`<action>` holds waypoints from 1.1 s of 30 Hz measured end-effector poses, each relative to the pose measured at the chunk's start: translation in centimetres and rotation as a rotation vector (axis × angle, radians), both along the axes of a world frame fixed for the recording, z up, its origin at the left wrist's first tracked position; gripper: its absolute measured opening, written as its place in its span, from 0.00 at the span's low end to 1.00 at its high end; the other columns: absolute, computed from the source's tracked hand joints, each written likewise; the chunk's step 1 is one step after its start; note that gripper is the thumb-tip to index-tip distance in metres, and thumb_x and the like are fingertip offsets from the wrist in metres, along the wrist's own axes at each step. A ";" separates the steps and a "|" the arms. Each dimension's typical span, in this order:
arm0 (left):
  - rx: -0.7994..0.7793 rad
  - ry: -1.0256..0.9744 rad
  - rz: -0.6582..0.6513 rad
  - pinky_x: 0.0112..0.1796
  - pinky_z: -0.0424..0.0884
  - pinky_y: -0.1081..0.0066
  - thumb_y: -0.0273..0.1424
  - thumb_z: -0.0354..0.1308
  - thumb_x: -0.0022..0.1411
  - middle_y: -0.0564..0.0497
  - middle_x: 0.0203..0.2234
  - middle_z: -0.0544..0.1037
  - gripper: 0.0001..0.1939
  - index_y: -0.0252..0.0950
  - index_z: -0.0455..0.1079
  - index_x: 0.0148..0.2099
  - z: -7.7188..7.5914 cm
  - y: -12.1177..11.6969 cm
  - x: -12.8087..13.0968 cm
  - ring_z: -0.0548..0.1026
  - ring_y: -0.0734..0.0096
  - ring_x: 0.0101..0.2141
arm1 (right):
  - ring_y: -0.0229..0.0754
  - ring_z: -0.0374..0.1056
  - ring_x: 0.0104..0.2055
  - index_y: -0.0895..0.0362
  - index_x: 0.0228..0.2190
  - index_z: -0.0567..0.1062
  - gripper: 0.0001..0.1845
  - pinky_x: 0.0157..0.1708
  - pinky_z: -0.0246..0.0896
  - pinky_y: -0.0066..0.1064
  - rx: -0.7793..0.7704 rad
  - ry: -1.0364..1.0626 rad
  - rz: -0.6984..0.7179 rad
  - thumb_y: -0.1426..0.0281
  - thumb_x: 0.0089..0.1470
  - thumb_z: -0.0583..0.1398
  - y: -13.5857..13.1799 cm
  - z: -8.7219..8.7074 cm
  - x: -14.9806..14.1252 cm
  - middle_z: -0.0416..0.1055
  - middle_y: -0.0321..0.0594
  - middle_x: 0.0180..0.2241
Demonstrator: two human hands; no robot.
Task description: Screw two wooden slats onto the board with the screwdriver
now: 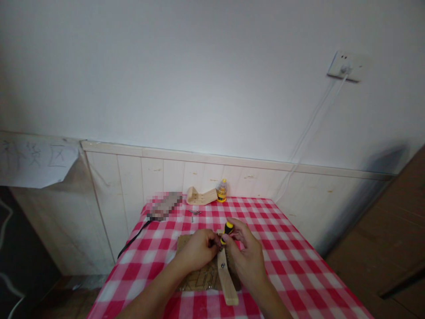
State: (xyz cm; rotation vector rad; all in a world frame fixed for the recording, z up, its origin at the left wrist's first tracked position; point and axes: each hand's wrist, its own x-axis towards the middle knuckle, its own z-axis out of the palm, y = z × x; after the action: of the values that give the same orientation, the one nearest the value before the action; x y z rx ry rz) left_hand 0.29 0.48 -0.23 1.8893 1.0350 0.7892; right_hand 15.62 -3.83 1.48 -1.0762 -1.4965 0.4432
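Note:
My right hand is closed around a short yellow-and-black screwdriver, tilted with its lower end toward the wooden piece. Beneath it lies a pale curved wooden piece with a dark metal screw set in its face. My left hand is closed, fingertips pinched by the screwdriver's lower end; what they grip is hidden. Under the wood is a brown cardboard sheet with a shiny, wrinkled surface.
A red-and-white checked cloth covers the table. Toward the back lie several loose screws, a curved wooden part, a yellow-capped bottle-shaped container and a blurred-out flat object with a black strap. A panelled wall stands behind.

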 end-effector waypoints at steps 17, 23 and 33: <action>0.035 0.024 -0.017 0.31 0.65 0.73 0.22 0.53 0.52 0.50 0.28 0.81 0.10 0.33 0.76 0.31 -0.1 0.1 -0.2 0.76 0.68 0.30 | 0.44 0.75 0.35 0.54 0.43 0.77 0.15 0.33 0.73 0.34 0.040 0.017 -0.095 0.67 0.52 0.66 0.5 -1.0 0.0 0.78 0.42 0.36; 0.019 -0.013 0.007 0.30 0.66 0.74 0.22 0.54 0.51 0.50 0.29 0.82 0.11 0.33 0.77 0.33 -1.0 0.4 -0.1 0.76 0.69 0.30 | 0.43 0.74 0.34 0.53 0.44 0.76 0.17 0.34 0.73 0.33 0.044 0.064 -0.129 0.66 0.51 0.67 0.7 -0.9 -0.1 0.77 0.40 0.36; -0.014 -0.027 0.021 0.32 0.67 0.74 0.20 0.55 0.51 0.50 0.30 0.82 0.11 0.33 0.78 0.33 -0.9 0.3 0.0 0.76 0.69 0.31 | 0.45 0.78 0.37 0.53 0.49 0.73 0.17 0.36 0.76 0.35 0.067 0.054 -0.079 0.66 0.57 0.63 0.6 -1.9 0.5 0.78 0.43 0.38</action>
State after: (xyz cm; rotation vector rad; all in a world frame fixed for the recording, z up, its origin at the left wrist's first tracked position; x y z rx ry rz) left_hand 0.26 0.81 -1.15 1.8540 1.0425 0.8146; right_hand 16.14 -3.22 -0.42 -1.0584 -1.4063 0.3618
